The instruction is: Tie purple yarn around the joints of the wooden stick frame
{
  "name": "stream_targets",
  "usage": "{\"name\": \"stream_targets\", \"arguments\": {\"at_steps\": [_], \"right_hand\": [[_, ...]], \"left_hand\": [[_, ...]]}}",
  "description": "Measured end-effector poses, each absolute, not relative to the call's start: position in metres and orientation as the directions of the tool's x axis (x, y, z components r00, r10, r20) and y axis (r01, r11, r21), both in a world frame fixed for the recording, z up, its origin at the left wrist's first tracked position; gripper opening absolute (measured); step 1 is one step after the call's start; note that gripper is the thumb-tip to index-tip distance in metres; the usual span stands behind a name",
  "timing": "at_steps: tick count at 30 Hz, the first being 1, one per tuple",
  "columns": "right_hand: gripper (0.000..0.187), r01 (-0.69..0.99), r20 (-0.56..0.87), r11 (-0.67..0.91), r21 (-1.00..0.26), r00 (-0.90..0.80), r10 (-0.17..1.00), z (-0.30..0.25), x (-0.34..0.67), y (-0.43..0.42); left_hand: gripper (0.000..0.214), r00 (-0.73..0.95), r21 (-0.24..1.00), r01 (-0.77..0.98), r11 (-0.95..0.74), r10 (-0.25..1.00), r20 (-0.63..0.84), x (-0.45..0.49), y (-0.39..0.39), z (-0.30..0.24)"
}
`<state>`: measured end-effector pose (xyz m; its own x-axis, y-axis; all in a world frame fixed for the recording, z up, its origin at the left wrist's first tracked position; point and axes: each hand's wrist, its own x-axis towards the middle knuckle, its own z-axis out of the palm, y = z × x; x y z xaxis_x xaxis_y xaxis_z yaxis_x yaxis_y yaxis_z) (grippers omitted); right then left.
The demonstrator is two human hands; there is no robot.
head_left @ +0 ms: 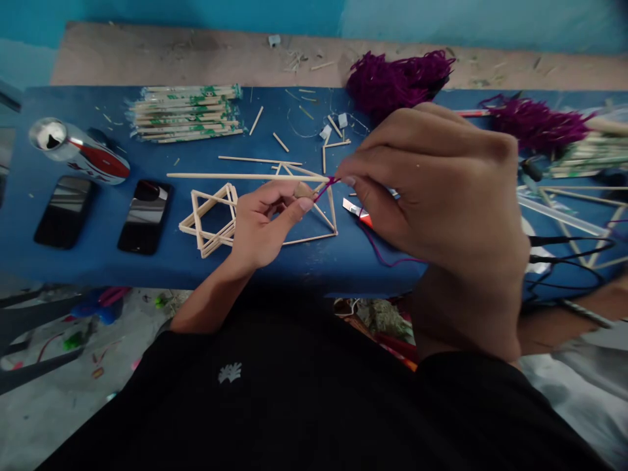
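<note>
My left hand (265,219) pinches near the end of a pale bamboo stick (245,176), thumb against fingers. Purple yarn (324,188) is wound at the stick's right end, where a second stick end seems to meet it. My right hand (441,183), large and close to the camera, pinches that yarn between thumb and forefinger just right of the joint. The loose yarn hangs below this hand and trails over the blue table. Beneath my hands lies a frame of thin sticks (335,209). A star-shaped stick frame (199,226) rests left of my left hand.
On the blue table (161,271) are a drink can (83,154), two phones (144,216), wrapped sticks (189,114) and cut stick pieces. A cutter blade (350,208) shows by my right hand. Purple yarn bundles (397,82) lie behind. Another person's arm (564,327) is at right.
</note>
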<state>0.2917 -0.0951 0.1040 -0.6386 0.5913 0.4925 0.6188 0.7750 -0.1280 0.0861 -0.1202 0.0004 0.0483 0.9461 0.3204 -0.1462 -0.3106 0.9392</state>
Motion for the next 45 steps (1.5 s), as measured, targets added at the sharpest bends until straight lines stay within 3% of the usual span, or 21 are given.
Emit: {"name": "stream_targets", "arguments": {"at_steps": [4,9,19,25,30,38,45], "right_hand": [[0.03,0.657,0.412,0.748,-0.092,-0.659,0.629,0.109,0.288,-0.092],[0.03,0.61,0.399,0.792,0.003,-0.727,0.558,0.112,0.29,-0.088],[0.027,0.596,0.421,0.786,-0.164,-0.679,0.602,0.121,0.292,-0.095],[0.019,0.624,0.514,0.767,-0.15,-0.614,0.6,0.126,0.301,-0.09],[0.012,0.666,0.51,0.679,-0.309,-0.487,0.709,0.109,0.302,-0.069],[0.009,0.571,0.48,0.628,-0.529,-0.409,0.776,0.047,0.302,-0.023],[0.012,0.47,0.254,0.59,-0.657,-0.6,0.759,-0.005,0.289,-0.013]], "left_hand": [[0.024,0.061,0.93,-0.171,-0.327,0.938,0.341,0.086,-0.118,0.0],[0.029,0.083,0.931,-0.164,-0.325,0.936,0.342,0.085,-0.116,0.002],[0.016,0.21,0.907,-0.235,-0.35,0.893,0.399,0.08,-0.114,0.002],[0.012,0.23,0.887,-0.25,-0.389,0.865,0.445,0.078,-0.116,0.0],[0.015,0.234,0.879,-0.241,-0.411,0.854,0.464,0.076,-0.117,0.0],[0.016,0.278,0.894,-0.207,-0.398,0.852,0.444,0.077,-0.118,-0.002],[0.012,0.209,0.876,-0.251,-0.412,0.86,0.465,0.08,-0.118,-0.002]]}}
